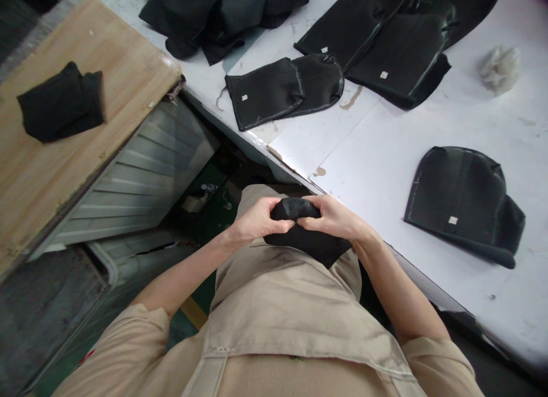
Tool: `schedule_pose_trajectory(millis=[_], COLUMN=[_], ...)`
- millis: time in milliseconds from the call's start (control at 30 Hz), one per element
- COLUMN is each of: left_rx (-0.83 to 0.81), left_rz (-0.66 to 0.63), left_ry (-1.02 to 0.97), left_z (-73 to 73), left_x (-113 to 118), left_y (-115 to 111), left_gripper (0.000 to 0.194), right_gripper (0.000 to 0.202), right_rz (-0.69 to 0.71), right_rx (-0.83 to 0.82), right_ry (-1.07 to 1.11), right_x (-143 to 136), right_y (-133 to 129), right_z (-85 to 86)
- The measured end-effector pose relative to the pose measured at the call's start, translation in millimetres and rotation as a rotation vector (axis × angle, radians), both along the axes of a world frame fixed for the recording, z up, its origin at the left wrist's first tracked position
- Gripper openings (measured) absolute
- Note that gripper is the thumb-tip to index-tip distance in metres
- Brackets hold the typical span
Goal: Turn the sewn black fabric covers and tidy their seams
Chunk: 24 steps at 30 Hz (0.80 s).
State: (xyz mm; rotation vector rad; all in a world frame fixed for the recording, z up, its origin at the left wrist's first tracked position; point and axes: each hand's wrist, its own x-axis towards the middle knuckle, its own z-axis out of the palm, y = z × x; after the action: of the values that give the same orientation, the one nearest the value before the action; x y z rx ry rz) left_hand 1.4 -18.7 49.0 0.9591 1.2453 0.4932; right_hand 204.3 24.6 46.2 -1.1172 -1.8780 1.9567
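Over my lap I hold a black fabric piece (310, 243), its upper edge pinched and bunched between both hands. My left hand (269, 217) grips the left end of that edge, thumb on the near side. The right end is gripped by my right hand (331, 217) in the same way, and the rest of the cloth hangs down onto my beige apron (299, 317). On the white table (368, 163) ahead lie two overlapping black sewn pieces (265, 94) with chalky seam lines and a small white label. A similar black piece (460, 191) lies to the right.
More black pieces (385, 48) and a dark fabric heap (214, 14) cover the table's far side. A crumpled whitish wad (500, 70) sits at right. To the left, a wooden board (124, 71) bears a folded black cloth (60, 103). The table edge runs close to my right arm.
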Motion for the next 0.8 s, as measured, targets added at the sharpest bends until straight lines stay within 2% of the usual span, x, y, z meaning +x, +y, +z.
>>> schedule_pose_trajectory(millis=[200,300,400,533,633,800], left_rx=[0.102,0.166,0.2,0.131,0.052,0.007], left_rz=[-0.078,-0.131,-0.152,-0.153,-0.13,-0.044], left_ry=[0.097,0.166,0.209,0.071,-0.068,-0.014], left_z=[-5.4,-6.0,-6.8,-6.2,-4.6,-9.0], left_x=[1.9,0.9,-1.5,-4.7,-4.3,1.4], left_y=[-4.8,-5.1,-4.2,-2.0,-0.9,-2.2], left_gripper=[0.015,0.015,0.014,0.021,0.027,0.018], right_gripper=[0.016,0.018,0.02,0.02,0.019,0.026], right_rz=[0.1,0.102,0.04,-0.033,-0.062,-0.08], right_rx=[0.003,-0.096,-0.247,-0.45,-0.534,-0.555], right_ry=[-0.051,-0.027,0.054,0.121,0.133,0.157], right_x=[2.5,3.9,4.5,5.2,6.0,5.8], right_y=[1.2,0.0,-1.9,-2.8,-2.2,-2.7], right_z=[-0.3,-7.3,-15.3,-21.1,-22.4,-26.2])
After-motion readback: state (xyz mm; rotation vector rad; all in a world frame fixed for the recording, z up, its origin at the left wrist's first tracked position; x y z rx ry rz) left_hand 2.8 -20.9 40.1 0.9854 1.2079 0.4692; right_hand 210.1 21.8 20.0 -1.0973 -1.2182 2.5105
